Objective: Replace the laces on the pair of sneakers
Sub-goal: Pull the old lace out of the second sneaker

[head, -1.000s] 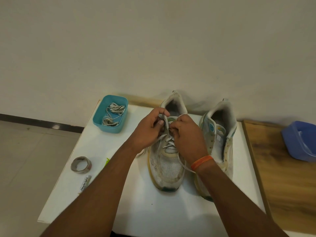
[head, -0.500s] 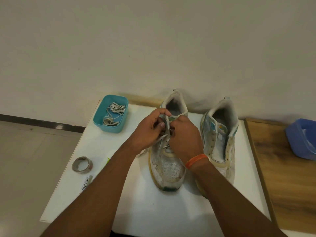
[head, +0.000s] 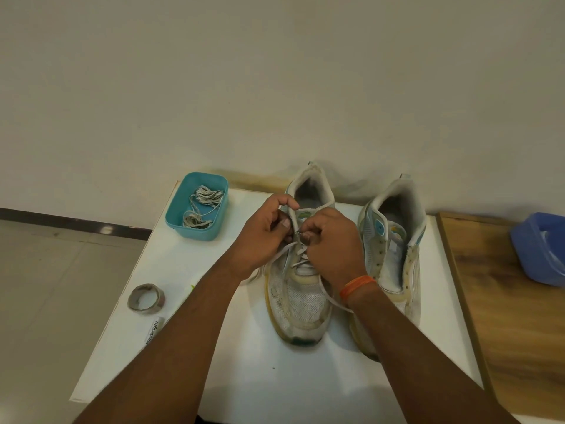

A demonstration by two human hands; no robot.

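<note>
Lace (head: pixel 290 255): thin, limp, prob. frays; best taken near tip. L hand (head: pixel 263 234) & R hand (head: pixel 331 240) each pinch it over left sneaker (head: pixel 301 301), grip narrow.

Dim warm indoor light, soft shadows behind sneakers (head: pixel 305 270), wide-angle edge distortion.

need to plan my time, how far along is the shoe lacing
About halfway. Done: the right sneaker has bare eyelets, and laces lie in the teal tub. In hand: the left hand and right hand pinch the white lace at the upper eyelets of the left sneaker. Left: finishing it, then lacing the other.
</note>
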